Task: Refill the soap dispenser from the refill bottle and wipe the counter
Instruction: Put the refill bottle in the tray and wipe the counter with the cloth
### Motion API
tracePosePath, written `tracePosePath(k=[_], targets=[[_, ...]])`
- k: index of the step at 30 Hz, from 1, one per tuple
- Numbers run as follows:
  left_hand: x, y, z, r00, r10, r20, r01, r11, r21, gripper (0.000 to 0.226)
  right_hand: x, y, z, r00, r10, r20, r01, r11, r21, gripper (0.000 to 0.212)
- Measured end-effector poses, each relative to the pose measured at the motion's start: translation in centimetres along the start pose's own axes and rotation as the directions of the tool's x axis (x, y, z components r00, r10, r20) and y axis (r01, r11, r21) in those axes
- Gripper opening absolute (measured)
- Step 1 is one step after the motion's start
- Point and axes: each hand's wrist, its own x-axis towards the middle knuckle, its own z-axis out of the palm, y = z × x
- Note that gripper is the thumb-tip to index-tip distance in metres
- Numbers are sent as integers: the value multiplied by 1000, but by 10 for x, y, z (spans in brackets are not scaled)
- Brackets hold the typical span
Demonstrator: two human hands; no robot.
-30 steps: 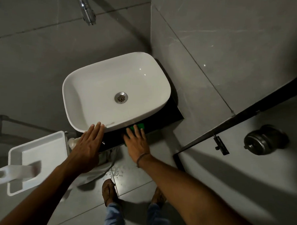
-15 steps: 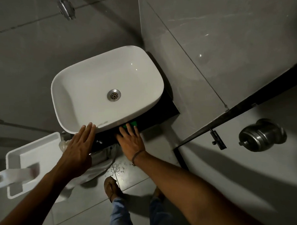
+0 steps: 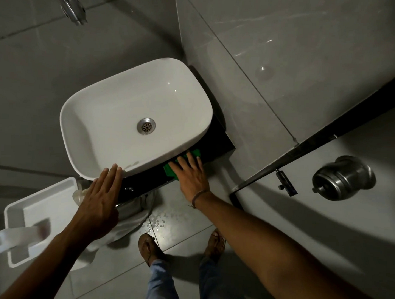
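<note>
A white basin sits on a narrow black counter. My right hand lies flat, palm down, pressing a green cloth onto the counter strip in front of the basin, right of centre. My left hand is flat with fingers together, its fingertips resting on the basin's front rim. A white bottle lies at the lower left across a white tray. No soap dispenser can be made out with certainty.
A chrome tap hangs above the basin at top left. A white door with a metal knob and latch stands to the right. Water drops spot the grey floor tiles by my feet. White fabric hangs below the counter.
My right hand has slid the green cloth to the right along the counter's front strip. My left hand stays on the basin rim. The view has shifted slightly.
</note>
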Motion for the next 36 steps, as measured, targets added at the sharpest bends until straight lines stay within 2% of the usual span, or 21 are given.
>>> tracePosePath(k=[3,5,8,11,17,21,23,26,28,31,33,36], targets=[[0,0,-3,1000,3,16,-2,1000,-14,97,-17,18,2,991,-133,28,134,991,-25,66],[0,-2,-4,1000,17,13,-17,1000,-19,94,-25,45,-6,984,-173,45,175,983,-59,67],[1,-3,-3,1000,5,7,-4,1000,-13,99,-9,77,-25,999,-30,45,33,996,-78,78],[2,-2,0,1000,-15,17,15,1000,2,103,9,71,-34,993,122,6,-121,992,-39,73],[1,-4,-1,999,-28,35,29,1000,-10,107,-23,78,-26,999,5,42,-1,996,-94,74],[1,-1,-2,999,-20,34,20,1000,-15,105,1,87,-40,983,180,-21,-181,982,-53,68],[0,0,-2,999,-34,16,34,999,-9,101,14,80,-40,976,217,-20,-217,976,-24,64],[-4,11,-2,997,-73,-16,73,997,-10,85,12,75,-36,991,128,44,-127,992,-15,71],[-11,20,2,994,-79,-80,75,996,-50,88,-1,71,-33,996,73,60,-74,997,24,76],[-34,31,22,986,-49,-159,33,994,-101,101,-33,56,-28,997,66,35,-70,993,98,79],[-62,32,46,991,-66,-117,49,989,-143,109,-60,34,-18,997,41,67,-49,991,125,86],[-108,18,89,987,-158,36,161,974,-161,102,-95,-5,9,993,-10,118,-5,992,129,89]])
